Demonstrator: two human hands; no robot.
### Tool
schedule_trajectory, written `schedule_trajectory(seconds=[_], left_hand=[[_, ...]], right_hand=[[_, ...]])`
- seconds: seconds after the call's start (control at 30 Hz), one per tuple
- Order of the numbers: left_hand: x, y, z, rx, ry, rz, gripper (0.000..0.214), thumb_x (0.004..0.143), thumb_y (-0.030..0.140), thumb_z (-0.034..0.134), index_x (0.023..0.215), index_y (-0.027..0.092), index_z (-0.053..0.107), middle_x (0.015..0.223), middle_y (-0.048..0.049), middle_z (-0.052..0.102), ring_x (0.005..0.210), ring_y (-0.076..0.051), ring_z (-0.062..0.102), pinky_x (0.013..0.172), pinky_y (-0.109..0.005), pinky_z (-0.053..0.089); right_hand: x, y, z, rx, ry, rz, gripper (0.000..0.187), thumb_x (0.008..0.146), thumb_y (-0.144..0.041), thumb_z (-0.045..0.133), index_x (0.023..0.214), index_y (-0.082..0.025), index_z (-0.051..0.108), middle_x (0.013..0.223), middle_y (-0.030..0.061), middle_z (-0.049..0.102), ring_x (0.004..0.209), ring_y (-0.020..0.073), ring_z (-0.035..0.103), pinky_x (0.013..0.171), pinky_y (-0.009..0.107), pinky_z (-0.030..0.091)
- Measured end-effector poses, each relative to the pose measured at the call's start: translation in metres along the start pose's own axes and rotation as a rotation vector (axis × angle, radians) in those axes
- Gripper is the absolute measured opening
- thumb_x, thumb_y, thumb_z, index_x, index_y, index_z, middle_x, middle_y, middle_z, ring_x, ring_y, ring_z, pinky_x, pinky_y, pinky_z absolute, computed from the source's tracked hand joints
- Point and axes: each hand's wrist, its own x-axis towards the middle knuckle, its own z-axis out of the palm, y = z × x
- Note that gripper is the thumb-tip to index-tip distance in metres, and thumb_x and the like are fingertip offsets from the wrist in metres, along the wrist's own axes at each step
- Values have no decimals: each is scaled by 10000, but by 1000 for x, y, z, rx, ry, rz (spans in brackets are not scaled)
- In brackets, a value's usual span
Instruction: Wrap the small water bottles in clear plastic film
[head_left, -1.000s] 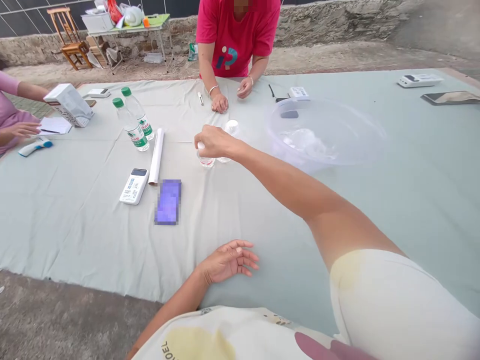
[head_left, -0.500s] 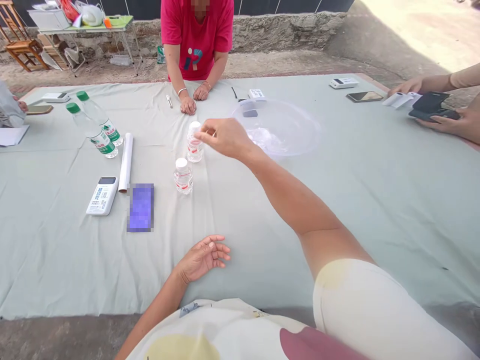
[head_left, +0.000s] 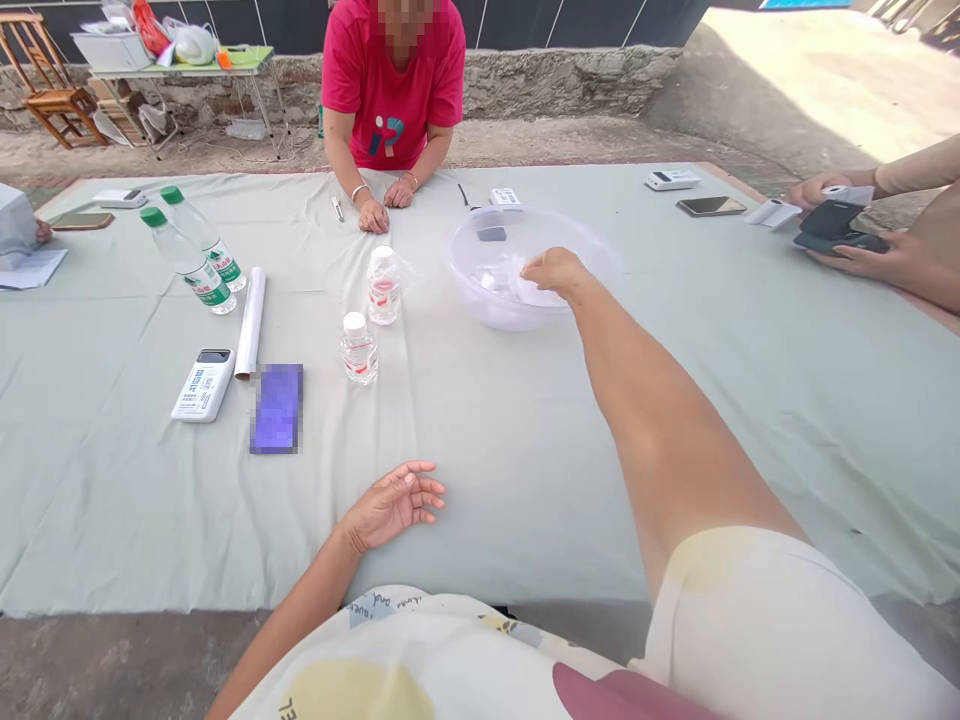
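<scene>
My right hand (head_left: 555, 274) reaches over a clear plastic basin (head_left: 480, 304), its fingers stretched toward clear, shiny items (head_left: 499, 275) inside that I cannot make out singly. Nothing shows in its grasp. On the cloth near the front edge rests my left hand (head_left: 395, 508), fingers loosely spread and holding nothing. Between me and the person opposite stand two small water bottles with white caps, the farther bottle (head_left: 384, 288) upright just left of the basin and the nearer bottle (head_left: 360, 352) closer to me.
Two green-capped bottles (head_left: 196, 268) stand left, beside a white roll (head_left: 251, 322), a white handheld device (head_left: 202, 386) and a blurred purple rectangle (head_left: 277, 409). A person in pink (head_left: 397, 90) leans on the far edge. At right, another person's hands hold a dark device (head_left: 832, 228).
My right hand has left the farther small bottle and moved right, over the basin. That bottle stays upright on the cloth. My left hand has hardly moved.
</scene>
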Motion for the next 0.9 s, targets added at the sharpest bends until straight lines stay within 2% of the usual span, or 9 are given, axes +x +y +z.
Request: schedule_trajectory(seconds=[0.13,0.23,0.37,0.47,0.53,0.6,0.67,0.8,0.9], left_hand=[[-1,-1,-1,9,-4,10,328,906,342,664,1185,173,623,1072,-116,690,940,-203,672,784,-330,493],[-1,-1,-1,14,-5,12,325,911,342,656,1186,171,626,1074,-116,696,950,-208,675,791,-332,493],[0,7,9,-32,32,39,450,897,461,648,1222,152,610,1137,-146,694,1043,-248,673,896,-381,490],[6,21,24,-118,82,129,630,835,620,644,1278,178,572,1228,-156,666,1164,-293,631,993,-440,466],[12,32,32,-106,138,222,579,825,571,685,1263,211,571,1251,-132,661,1183,-292,622,991,-449,475],[16,41,38,-52,245,304,495,803,421,757,1223,221,588,1184,-98,690,1132,-269,649,965,-425,493],[17,47,41,15,320,341,467,767,317,790,1185,215,607,1105,-76,710,1039,-245,684,913,-391,512],[13,47,52,121,334,361,420,738,291,804,1114,213,634,1048,-56,721,885,-190,704,790,-321,521],[9,41,61,196,300,358,406,723,315,815,1079,204,654,1053,-62,724,877,-182,697,767,-313,521]], right_hand=[[-36,-25,-25,269,11,-23,191,905,-301,568,964,-177,701,976,82,707,1025,212,667,886,415,535],[-104,-43,-38,528,-56,-102,308,945,-460,506,992,-227,702,1028,72,717,1079,208,672,867,384,554],[-222,-41,-31,721,-331,-105,334,849,-566,632,927,-264,750,996,62,745,990,237,701,877,416,568],[-298,-30,-17,616,-599,-81,275,854,-497,655,962,-273,771,1003,52,755,959,234,701,914,426,553],[-333,-23,-12,556,-745,-63,274,880,-463,625,1020,-276,767,1048,46,753,985,229,694,933,421,542],[-353,-17,-13,535,-868,-31,288,882,-462,621,1061,-286,761,1128,43,739,1068,237,674,960,418,530],[-359,-11,-18,541,-895,47,305,870,-499,630,1042,-285,764,1184,49,722,1141,253,648,985,421,514],[-349,-6,-24,581,-570,315,464,892,-640,526,1044,-254,733,1213,88,702,1114,261,657,920,422,525],[-342,-17,-10,658,-584,387,519,869,-677,533,1111,-250,702,1277,86,667,1168,252,627,920,402,518]])
